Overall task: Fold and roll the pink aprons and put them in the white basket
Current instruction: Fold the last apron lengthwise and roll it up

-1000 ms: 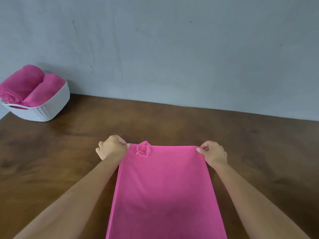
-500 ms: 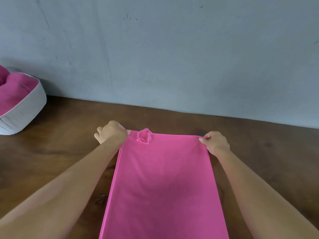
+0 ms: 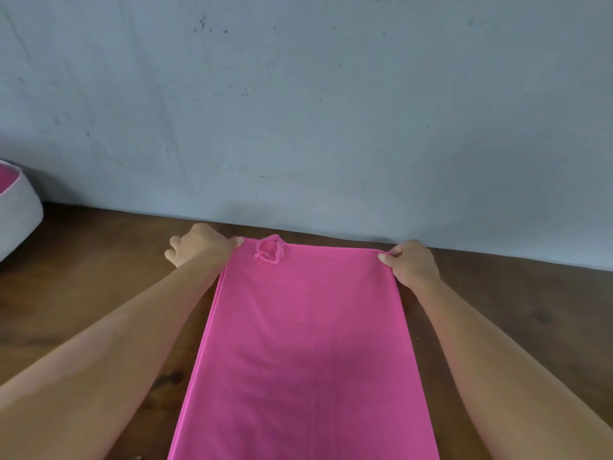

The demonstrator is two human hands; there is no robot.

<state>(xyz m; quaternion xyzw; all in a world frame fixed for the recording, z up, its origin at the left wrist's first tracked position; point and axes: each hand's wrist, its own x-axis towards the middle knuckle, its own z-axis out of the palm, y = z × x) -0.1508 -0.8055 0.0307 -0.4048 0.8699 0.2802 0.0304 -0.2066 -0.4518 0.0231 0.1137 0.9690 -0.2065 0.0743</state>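
A pink apron (image 3: 305,353) lies folded into a long strip on the brown wooden table (image 3: 99,277), running from the frame's bottom edge to near the wall. My left hand (image 3: 199,244) pinches its far left corner. My right hand (image 3: 411,263) pinches its far right corner. A small coil of pink strap (image 3: 270,252) sits on the far edge, near my left hand. The white basket (image 3: 18,210) is cut off at the left edge, with a sliver of pink cloth (image 3: 6,179) showing inside.
A grey-blue wall (image 3: 331,111) rises right behind the table's far edge, close to both hands. Bare wood lies to the left and right of the apron.
Both hands have carried the apron's far edge farther from me, close to the wall. The view has shifted right, so the basket has slid almost out of the left side.
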